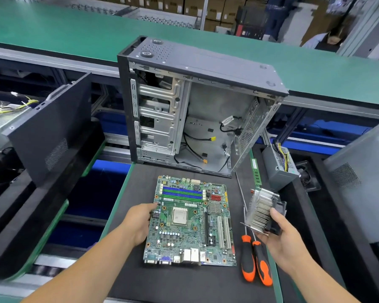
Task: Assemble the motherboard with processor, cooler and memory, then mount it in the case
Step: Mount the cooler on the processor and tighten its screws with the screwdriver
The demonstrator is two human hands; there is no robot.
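A green motherboard lies flat on the black mat, with a silver processor seated in its socket and blue and green memory slots at its far edge. My left hand grips the board's left edge. My right hand holds the cooler, a finned silver heatsink with a black fan, tilted in the air to the right of the board. A green memory stick lies further back on the right. The open grey case stands upright behind the board, loose cables inside.
Two orange-and-black screwdrivers lie right of the board, beneath the cooler. A grey power supply with cables sits at the right. A black side panel leans at the left. A green conveyor runs behind the case.
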